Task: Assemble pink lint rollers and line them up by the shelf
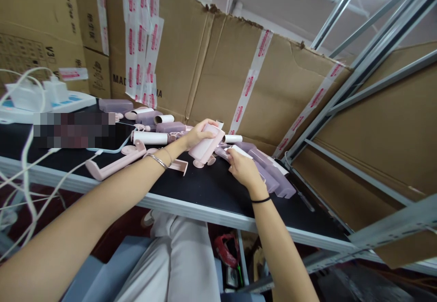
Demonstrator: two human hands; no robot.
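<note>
My left hand (201, 134) is closed around a pale pink plastic housing (206, 144), thumb across its face, tilted just above the black tabletop. To its right, my right hand (244, 167) has its fingers curled at a white tube (241, 151) that it seems to grip; the hand covers part of it. Translucent purple plastic cases (269, 165) lie beside and behind the right hand. Behind the left wrist are more loose parts: a white roller (150, 138), a purple case (170, 127) and a long pink bracket-like handle (116, 161).
A white power strip (78, 101) with plugs and tangled white cables (29, 156) occupies the left end. Taped cardboard (218, 65) walls the back. Metal shelf posts (327, 106) rise on the right. The table's metal front edge (201, 208) runs above my lap.
</note>
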